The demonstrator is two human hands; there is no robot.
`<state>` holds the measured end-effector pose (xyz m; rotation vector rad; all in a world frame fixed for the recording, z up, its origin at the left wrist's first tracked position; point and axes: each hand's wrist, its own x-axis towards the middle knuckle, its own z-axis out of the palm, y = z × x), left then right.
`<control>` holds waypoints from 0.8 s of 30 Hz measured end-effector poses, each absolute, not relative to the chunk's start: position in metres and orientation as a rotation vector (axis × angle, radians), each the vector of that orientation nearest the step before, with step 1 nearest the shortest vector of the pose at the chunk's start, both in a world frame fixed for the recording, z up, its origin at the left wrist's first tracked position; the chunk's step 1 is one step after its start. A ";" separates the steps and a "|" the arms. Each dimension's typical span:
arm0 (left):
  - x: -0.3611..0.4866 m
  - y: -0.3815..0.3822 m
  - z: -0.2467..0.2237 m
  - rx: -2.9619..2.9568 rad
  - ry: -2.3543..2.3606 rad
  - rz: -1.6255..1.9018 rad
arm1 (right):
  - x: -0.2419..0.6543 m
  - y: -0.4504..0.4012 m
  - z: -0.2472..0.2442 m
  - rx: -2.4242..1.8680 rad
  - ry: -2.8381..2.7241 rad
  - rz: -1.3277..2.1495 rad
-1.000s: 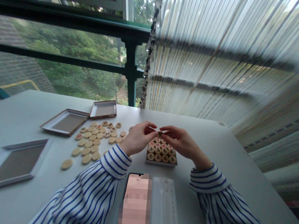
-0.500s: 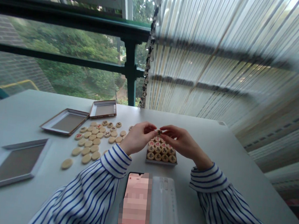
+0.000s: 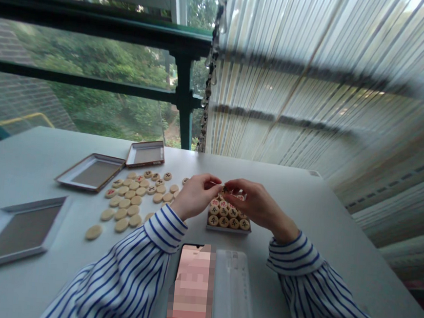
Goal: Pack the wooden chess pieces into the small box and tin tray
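Observation:
My left hand (image 3: 196,194) and my right hand (image 3: 258,204) meet over a small box (image 3: 228,229). Between their fingertips is a round wooden piece with a dark character (image 3: 225,189), pinched by both hands. Rows of round pieces with red and black characters (image 3: 223,221) fill the near part of the box; my fingers hide part of its far rows. Left of my left hand, many loose pieces (image 3: 124,203) lie on the white table (image 3: 320,226), mostly with blank sides up and a few showing characters.
Two brown-rimmed trays (image 3: 89,187) (image 3: 145,163) lie at the back left, and a larger grey-white lid (image 3: 45,250) at the left. A phone (image 3: 192,275) and a translucent case (image 3: 233,293) lie in front. A railing and curtain stand behind.
The piece between my fingertips has turned so its character faces me more. My right hand has shifted slightly left, its fingers closer to my left hand.

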<state>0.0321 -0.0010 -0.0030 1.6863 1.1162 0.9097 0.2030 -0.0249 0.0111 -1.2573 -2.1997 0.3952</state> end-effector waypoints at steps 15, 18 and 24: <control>0.025 0.001 -0.018 2.332 1.489 0.504 | 0.235 -0.016 0.012 -1.407 -2.300 0.404; 0.027 0.000 -0.021 2.336 1.489 0.419 | 0.239 -0.015 0.012 -1.471 -2.349 0.401; 0.027 -0.001 -0.023 2.287 1.449 0.413 | 0.245 -0.014 0.011 -1.627 -2.457 0.355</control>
